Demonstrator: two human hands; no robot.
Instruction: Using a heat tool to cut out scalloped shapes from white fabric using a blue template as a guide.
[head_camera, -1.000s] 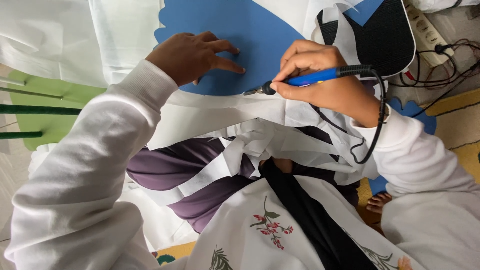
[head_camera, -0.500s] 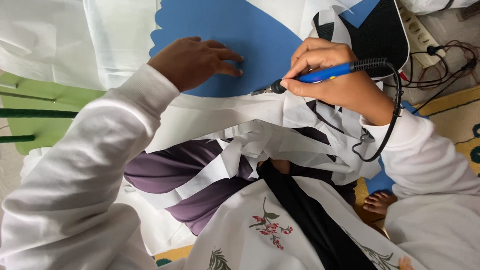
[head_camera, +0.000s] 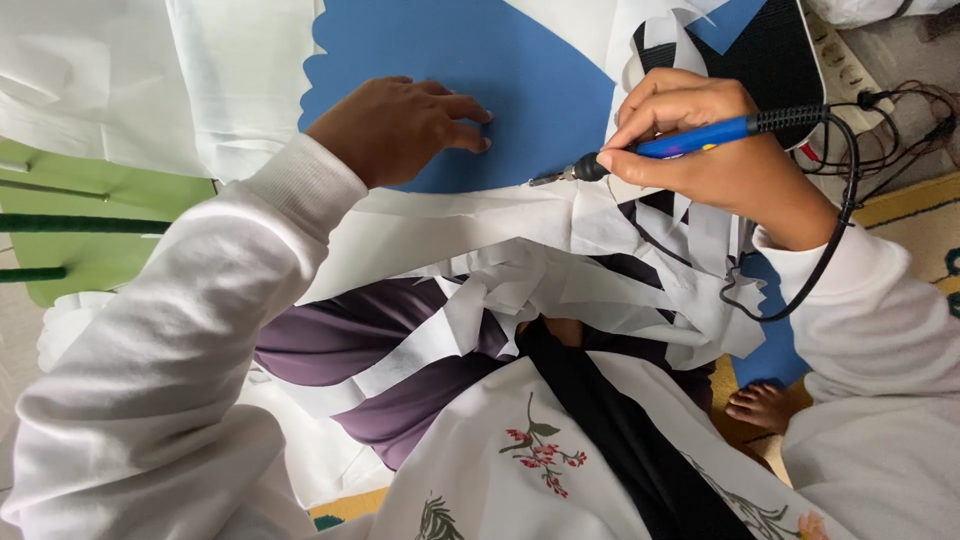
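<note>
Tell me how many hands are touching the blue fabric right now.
1. The left hand lies flat on the blue fabric. The right hand grips a blue corded tool, its tip at the fabric's lower edge.

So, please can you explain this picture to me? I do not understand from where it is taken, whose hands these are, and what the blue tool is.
The camera sits on a person's head and looks down, so you see that person's own two arms in white sleeves, with the lap below. The left hand lies flat on a blue sheet of fabric, pressing it down. The right hand holds a blue pen-shaped tool like a pencil; its metal tip meets the lower edge of the blue sheet. A black cord runs from the tool's back end. Around the blue sheet lie white fabric and loose white strips. A green piece is at the left. A bare foot shows at the lower right.
</note>
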